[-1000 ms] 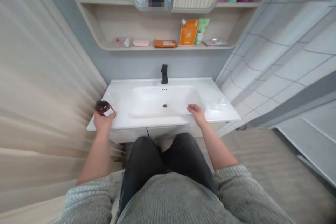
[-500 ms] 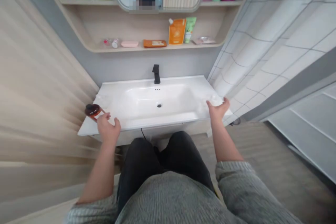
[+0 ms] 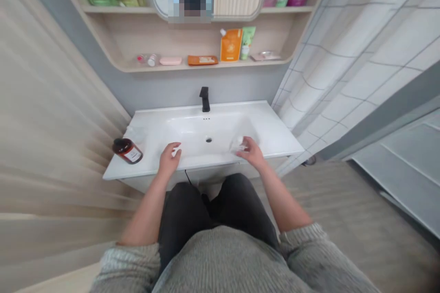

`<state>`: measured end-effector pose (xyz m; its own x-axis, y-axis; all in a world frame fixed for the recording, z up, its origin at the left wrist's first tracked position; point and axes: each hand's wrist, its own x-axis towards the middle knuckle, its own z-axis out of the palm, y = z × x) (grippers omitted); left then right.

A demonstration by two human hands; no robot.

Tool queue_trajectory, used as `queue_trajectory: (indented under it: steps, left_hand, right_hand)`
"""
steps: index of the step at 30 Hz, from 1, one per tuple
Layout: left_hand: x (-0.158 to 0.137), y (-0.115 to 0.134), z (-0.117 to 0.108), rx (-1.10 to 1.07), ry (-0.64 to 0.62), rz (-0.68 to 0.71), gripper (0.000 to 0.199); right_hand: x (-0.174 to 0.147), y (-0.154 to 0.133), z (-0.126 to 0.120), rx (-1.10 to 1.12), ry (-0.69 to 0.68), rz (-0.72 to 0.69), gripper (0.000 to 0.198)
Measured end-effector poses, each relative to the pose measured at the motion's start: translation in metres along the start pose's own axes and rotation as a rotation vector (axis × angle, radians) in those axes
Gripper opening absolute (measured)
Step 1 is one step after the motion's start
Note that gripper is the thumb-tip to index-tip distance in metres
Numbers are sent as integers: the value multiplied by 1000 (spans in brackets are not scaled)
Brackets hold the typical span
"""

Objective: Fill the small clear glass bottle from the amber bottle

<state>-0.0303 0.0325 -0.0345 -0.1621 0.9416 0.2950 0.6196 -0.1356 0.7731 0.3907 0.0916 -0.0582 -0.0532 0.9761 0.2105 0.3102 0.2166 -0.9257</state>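
My right hand (image 3: 252,152) grips a small clear bottle (image 3: 235,145) with what looks like a white cap, over the right front part of the white sink basin (image 3: 192,135). Its outline is blurred. Near the basin's left front edge, my left hand (image 3: 169,159) is empty, thumb and fingers apart. A dark brown bottle (image 3: 128,151) with a black top and a pale label stands tilted in view on the left end of the counter. Behind it is a clear, see-through item (image 3: 136,133), too faint to name.
The black faucet (image 3: 205,99) rises behind the basin. Above it a wall shelf (image 3: 202,67) bears an orange pouch (image 3: 231,46), a green tube (image 3: 247,43), a pink box (image 3: 171,61) and an orange packet (image 3: 202,60). A white tiled-pattern curtain (image 3: 330,64) hangs at right.
My right hand has taken hold of the clear bottle at the counter's right end and brought it left over the basin. My left hand has moved right, away from the brown bottle.
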Motion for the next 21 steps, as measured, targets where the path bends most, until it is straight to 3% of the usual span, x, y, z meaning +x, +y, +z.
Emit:
queue_trajectory:
  steps: [2,4,7,15,21]
  left_hand:
    - [-8,30,8,-183,-139,44,38]
    - [-19,60,17,-343,-326,155,48]
    - [-32,86,25,-435,-453,204,53]
    - [-34,83,14,-524,-404,74,56]
    - [-34,92,8,-500,-272,68,44]
  right_hand:
    - [-20,-22,38,94,-213,-35,92]
    - [-33,-41,66,169,-343,-67,89]
    - [-41,-61,87,277,-486,-97,89]
    - [-38,-81,90,272,-559,-138,86]
    - [-47,-92,91,266,-496,-184,83]
